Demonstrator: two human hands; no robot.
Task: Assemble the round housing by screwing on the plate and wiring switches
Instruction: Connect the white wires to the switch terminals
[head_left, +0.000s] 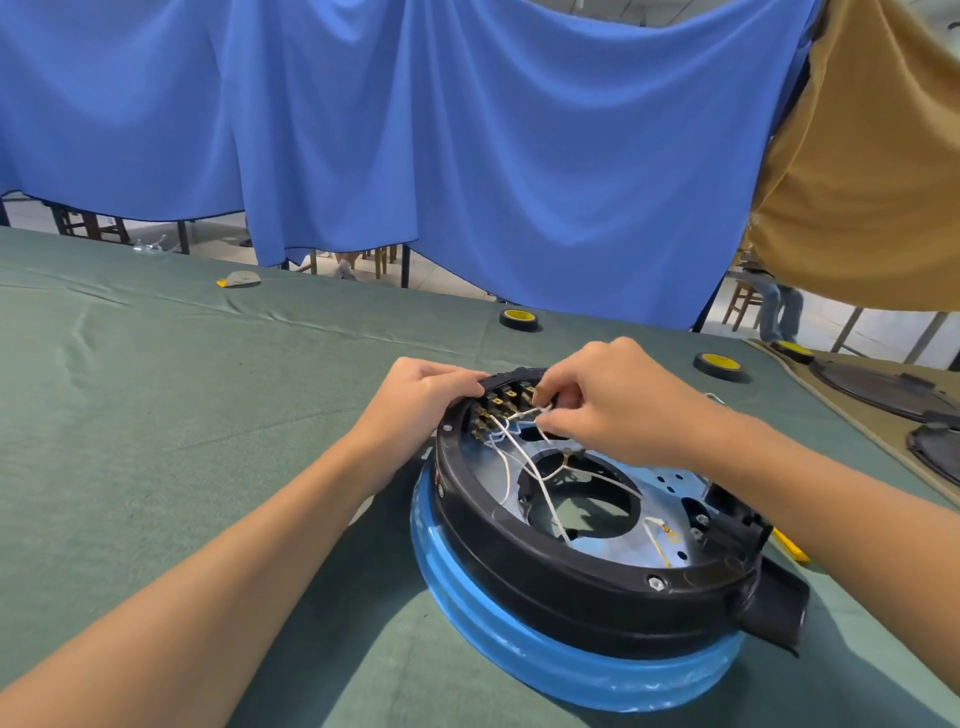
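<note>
Green cloth (156, 415) over the whole tabletop, blue curtain (415, 130) hung behind it. Near the cloth's middle, round housing (571, 587) lying flat: black ring on a blue base, open side up. Inside the housing, metal plate (660, 499) with a large round hole. Along the housing's far-left inner wall, a row of switches (498, 402) with brass tabs. From those switches, white wires (524, 457) trailing across the plate toward the housing's near side. On the housing's far-left rim, left hand (421, 395), fingers curled over the edge and gripping it just beside the switches. Above the housing's far side, right hand (618, 400), thumb and forefinger pinching a wire end at the switches (terminal itself too small to make out). Beyond the housing, tape roll (519, 318) with a yellow core; off to the housing's far right, second tape roll (721, 365). Behind the housing's right flank, yellow tool handle (789, 545) peeking out.
</note>
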